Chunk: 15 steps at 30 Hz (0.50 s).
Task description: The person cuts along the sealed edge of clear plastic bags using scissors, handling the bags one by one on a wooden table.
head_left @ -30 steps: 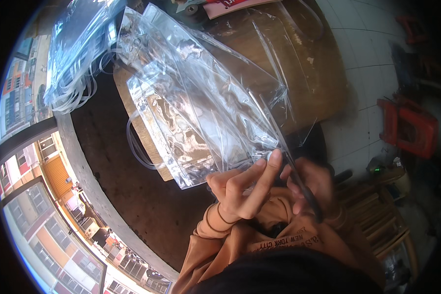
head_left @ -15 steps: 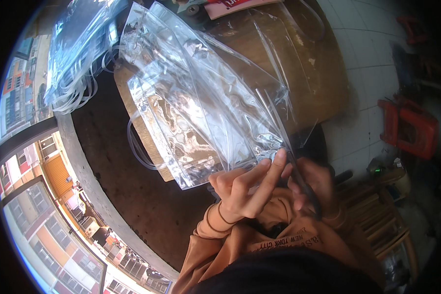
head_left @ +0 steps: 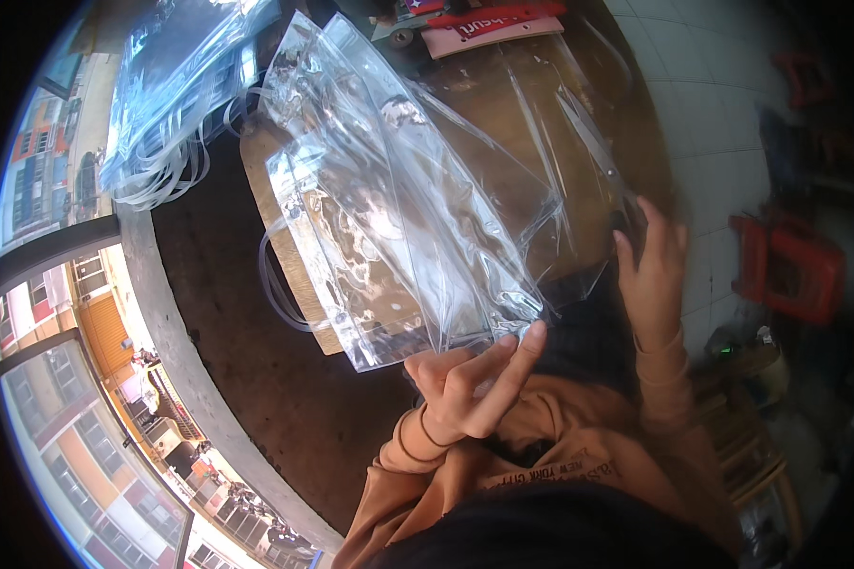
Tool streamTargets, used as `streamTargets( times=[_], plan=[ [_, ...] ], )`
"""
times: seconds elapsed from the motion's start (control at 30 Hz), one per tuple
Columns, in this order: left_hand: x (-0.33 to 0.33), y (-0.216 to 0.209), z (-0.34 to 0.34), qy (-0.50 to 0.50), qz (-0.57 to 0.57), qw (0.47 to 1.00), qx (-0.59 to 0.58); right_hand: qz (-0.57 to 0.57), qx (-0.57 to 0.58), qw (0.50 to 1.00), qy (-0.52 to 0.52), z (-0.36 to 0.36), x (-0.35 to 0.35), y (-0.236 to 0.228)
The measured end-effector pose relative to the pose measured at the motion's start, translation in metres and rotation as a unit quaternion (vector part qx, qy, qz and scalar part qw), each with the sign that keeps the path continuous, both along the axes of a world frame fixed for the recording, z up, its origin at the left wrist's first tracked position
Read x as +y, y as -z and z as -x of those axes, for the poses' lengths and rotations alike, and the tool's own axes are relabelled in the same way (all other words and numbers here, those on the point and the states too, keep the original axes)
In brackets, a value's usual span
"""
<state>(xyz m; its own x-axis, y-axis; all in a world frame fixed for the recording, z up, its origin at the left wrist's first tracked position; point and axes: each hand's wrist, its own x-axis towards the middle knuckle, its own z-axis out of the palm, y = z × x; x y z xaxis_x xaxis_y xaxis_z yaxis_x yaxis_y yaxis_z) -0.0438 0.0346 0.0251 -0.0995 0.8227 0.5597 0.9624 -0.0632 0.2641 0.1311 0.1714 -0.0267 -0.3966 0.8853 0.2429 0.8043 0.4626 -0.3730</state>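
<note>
A clear plastic bag, shiny and creased, lies across the wooden table, one of several layered sheets or bags. At its near right corner my left hand is closed, fingers pressed on the plastic. My right hand is at the table's right side, thumb and fingers apart. Just beyond its fingertips lie scissors, blades pointing away and slightly left; their dark handles are partly hidden by the hand. Whether the fingertips still touch the handles is hard to see.
A pile of clear bags with looped handles stands at the far left. At the table's far edge are a pink and red printed packet and a dark roll. Red stools stand on the tiled floor at right.
My right hand has moved away and to the right, from beside my left hand to the table's right side, and has opened. The scissors now lie there. My left hand keeps the plastic corner.
</note>
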Motion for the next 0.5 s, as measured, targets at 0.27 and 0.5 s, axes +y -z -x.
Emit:
streamTargets(
  times=[0.27, 0.5],
  plan=[
    [-0.015, 0.0, 0.003, 0.042, -0.003, 0.999, 0.018, 0.264, 0.241, 0.902, -0.244, 0.031, -0.018, -0.072],
    [-0.023, -0.002, 0.006, 0.081, -0.012, 0.995, 0.061, 0.155, 0.203, 0.91, -0.328, 0.035, -0.018, -0.072]
  ],
)
